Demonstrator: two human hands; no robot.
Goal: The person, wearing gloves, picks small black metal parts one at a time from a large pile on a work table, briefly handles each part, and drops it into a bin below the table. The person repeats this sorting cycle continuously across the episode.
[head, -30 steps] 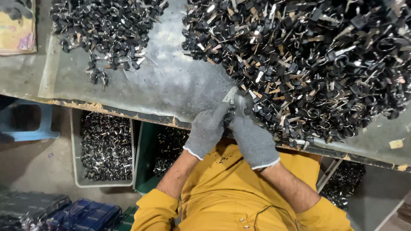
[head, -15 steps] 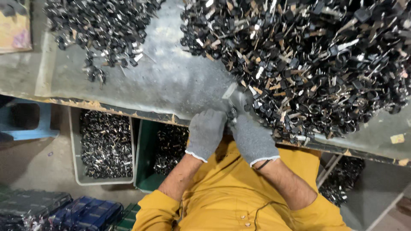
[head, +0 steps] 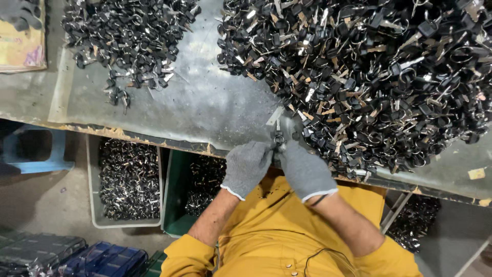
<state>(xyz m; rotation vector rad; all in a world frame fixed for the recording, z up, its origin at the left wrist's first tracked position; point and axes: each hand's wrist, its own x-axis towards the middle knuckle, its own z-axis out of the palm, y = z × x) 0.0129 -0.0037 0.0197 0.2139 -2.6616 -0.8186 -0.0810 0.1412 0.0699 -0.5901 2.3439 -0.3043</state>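
Observation:
Both my hands wear grey knit gloves and meet at the near edge of the metal table (head: 205, 110). My left hand (head: 247, 168) and my right hand (head: 305, 172) pinch together a small key with a black head and a metal ring (head: 278, 134), blade pointing away from me. Just beyond and to the right of my fingers lies a big heap of black-headed keys and rings (head: 379, 77). A smaller heap of the same parts (head: 130, 43) lies at the far left of the table.
Under the table edge stand a grey bin (head: 128, 179) and a green bin (head: 197, 190), both holding metal parts. A blue stool (head: 33, 151) is at the left, dark blue cases (head: 97, 259) at the bottom left, and a cardboard sheet (head: 23, 46) at the top left.
My hands stay pressed together at the table edge, working the same small key. They have shifted only slightly, and the key now stands up between my fingertips.

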